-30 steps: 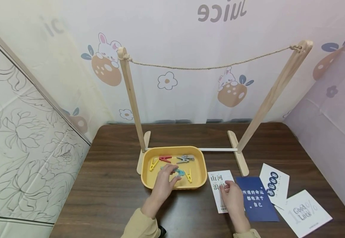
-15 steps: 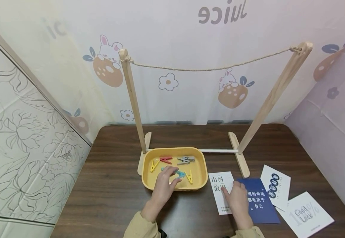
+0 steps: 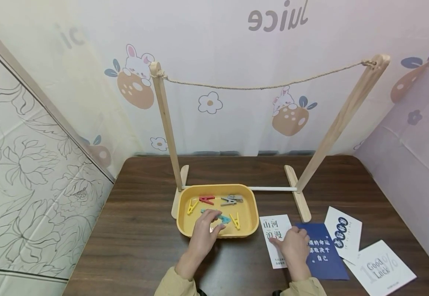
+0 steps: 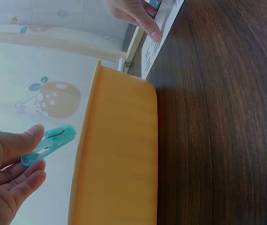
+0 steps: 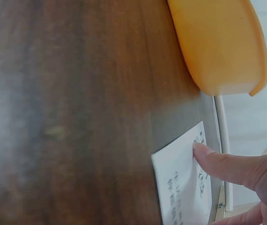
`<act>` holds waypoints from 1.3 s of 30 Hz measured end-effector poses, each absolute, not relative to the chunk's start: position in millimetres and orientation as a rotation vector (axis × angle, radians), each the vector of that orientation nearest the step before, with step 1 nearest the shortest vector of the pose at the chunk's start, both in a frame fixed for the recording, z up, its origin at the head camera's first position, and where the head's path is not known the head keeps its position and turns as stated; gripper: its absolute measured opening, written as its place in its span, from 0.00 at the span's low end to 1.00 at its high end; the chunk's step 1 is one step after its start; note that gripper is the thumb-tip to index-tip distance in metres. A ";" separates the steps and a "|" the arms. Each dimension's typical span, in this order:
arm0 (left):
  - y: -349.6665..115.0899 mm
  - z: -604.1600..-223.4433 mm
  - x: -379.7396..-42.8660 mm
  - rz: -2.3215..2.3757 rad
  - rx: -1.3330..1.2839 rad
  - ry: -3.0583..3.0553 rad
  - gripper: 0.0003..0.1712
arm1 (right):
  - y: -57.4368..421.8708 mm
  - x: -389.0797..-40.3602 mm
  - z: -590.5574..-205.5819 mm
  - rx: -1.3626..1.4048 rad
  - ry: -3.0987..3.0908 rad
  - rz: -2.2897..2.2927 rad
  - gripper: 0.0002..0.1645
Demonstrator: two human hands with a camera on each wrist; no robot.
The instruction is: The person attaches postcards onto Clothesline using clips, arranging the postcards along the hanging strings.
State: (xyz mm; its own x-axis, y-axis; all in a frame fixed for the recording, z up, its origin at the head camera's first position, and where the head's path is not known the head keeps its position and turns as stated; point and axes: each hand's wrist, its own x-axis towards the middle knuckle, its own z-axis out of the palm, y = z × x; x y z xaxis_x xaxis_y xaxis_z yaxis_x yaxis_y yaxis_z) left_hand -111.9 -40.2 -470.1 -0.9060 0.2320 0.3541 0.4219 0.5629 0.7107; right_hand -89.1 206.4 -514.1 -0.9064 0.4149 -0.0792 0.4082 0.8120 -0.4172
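Note:
In the head view my left hand [image 3: 204, 234] is over the yellow tray, pinching a teal clothespin [image 3: 223, 218] between thumb and fingers. The left wrist view shows that clothespin [image 4: 49, 144] raised above the tray's rim. My right hand [image 3: 295, 248] is over a white card [image 3: 273, 230] with dark lettering, which lies flat on the table. Its thumb [image 5: 218, 164] is straight and touches the card's face in the right wrist view. The other fingers reach toward a blue card [image 3: 327, 265] beside it; what they touch is partly hidden.
The yellow tray [image 3: 255, 209] holds red, grey and yellow clothespins. Behind it stands a wooden frame [image 3: 168, 131] with a rope [image 3: 233, 87] strung between its posts. Two more white cards, one with an oval-lettered strip [image 3: 351, 226] and a Good Luck card [image 3: 382, 267], lie at right.
My right hand has shifted to the right across the white card, and its thumb has spread out to the left. The left hand keeps holding the teal clothespin almost still.

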 end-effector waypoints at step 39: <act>-37.2 -463.3 -113.5 -1.223 -0.658 -2.570 0.18 | 214.5 -106.0 -506.6 -0.995 -3.037 0.793 0.63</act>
